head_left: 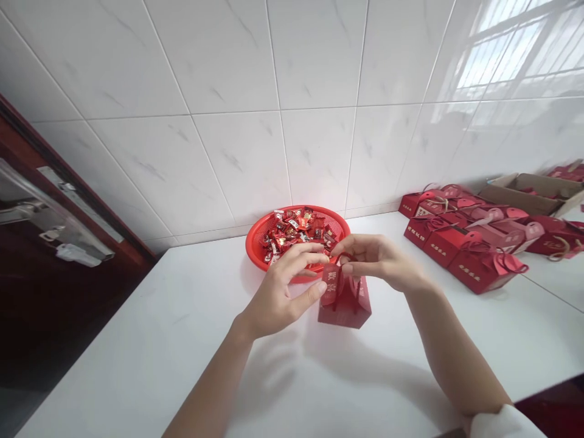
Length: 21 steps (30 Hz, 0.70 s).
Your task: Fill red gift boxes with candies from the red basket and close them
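Observation:
A small red gift box (345, 307) with pale characters stands on the white counter in front of me. My right hand (381, 261) pinches the thin dark red ribbon (345, 258) at its top between thumb and fingertips. On the box's left side is my left hand (287, 292), fingers stretched out and apart. Its thumb tip is at the box's upper left edge; whether it presses there I cannot tell. Just behind both hands sits a round red plastic basket (250, 246) holding many wrapped candies (292, 228), partly hidden by my left fingers.
Several red gift boxes (474, 267) with ribbons stand grouped on the right of the white counter (191, 328). Behind them is an open brown cardboard box (517, 198). A tiled wall (228, 140) borders the back, and a dark wooden door with a metal latch (75, 252) is at left.

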Motion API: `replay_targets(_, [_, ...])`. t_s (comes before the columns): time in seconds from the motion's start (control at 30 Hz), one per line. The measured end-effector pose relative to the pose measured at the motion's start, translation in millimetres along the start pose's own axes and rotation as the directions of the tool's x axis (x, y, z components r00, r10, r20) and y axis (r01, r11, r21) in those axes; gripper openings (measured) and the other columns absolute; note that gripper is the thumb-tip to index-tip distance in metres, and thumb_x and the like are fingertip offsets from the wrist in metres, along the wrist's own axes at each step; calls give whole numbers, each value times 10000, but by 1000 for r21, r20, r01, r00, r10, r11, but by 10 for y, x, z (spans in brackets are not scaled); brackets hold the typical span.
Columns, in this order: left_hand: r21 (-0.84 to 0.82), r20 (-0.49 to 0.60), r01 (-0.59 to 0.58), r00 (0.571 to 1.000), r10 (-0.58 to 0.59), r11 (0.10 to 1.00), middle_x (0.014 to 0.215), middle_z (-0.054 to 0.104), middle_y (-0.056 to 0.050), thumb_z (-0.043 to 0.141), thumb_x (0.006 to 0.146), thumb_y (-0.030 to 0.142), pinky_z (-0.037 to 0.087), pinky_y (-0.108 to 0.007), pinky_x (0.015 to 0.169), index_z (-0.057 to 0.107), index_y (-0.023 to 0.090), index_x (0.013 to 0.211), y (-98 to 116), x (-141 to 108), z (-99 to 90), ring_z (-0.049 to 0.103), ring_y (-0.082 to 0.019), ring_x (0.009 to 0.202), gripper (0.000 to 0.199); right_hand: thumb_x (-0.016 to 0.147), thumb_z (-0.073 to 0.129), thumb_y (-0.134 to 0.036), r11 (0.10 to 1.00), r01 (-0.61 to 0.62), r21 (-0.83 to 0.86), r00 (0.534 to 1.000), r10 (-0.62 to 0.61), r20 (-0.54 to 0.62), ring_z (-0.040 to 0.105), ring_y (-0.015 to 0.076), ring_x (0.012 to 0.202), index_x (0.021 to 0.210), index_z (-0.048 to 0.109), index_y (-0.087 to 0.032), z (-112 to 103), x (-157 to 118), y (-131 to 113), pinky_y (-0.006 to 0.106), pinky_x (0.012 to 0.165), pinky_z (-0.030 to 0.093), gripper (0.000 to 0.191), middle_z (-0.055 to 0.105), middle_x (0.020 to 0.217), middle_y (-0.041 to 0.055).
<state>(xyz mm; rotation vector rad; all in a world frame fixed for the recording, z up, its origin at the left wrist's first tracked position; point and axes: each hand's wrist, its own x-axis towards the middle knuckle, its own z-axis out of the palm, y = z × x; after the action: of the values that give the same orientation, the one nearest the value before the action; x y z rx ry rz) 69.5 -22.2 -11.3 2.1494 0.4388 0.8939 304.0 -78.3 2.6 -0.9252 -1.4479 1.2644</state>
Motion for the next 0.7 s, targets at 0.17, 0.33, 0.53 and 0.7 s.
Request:
replay_targets(0.17, [-23,54,87,995,-85,996,1073,745,-77,649,925,313,604,-342,896,726,189,1049,-326,138,149,709,-214,993,191,733,880,-308,986,51,-158,972,-85,-217,616,150,737,980,753,-195,-290,-285,-236,264,628,532,300,657,786,22])
replay_targets(0.33, [30,44,193,980,-194,981,946,771,-70,626,881,321,594,-342,815,733,186,889,-668,230,295,712,-225,896,172,649,914,-425,935,-40,-351,817,-171,-550,631,178,742,941,766,-244,-584,-940,-506,293,617,537,374,667,804,45])
replay_targets(0.53, [85,68,201,976,-207,976,964,781,-62,621,878,353,580,-335,813,748,199,899,-677,240,278,718,-238,928,202,398,980,-471,894,-222,-390,244,-336,-910,633,264,804,764,745,-286,-766,-1857,-599,415,631,521,473,697,918,133])
replay_targets(0.7, [91,77,204,974,-211,975,948,778,-63,626,874,365,578,-338,824,750,198,899,-678,242,266,716,-234,906,210,353,971,-423,874,-395,-284,161,-238,-958,616,244,745,716,739,-248,-1039,-2154,-573,410,573,471,466,707,909,146])
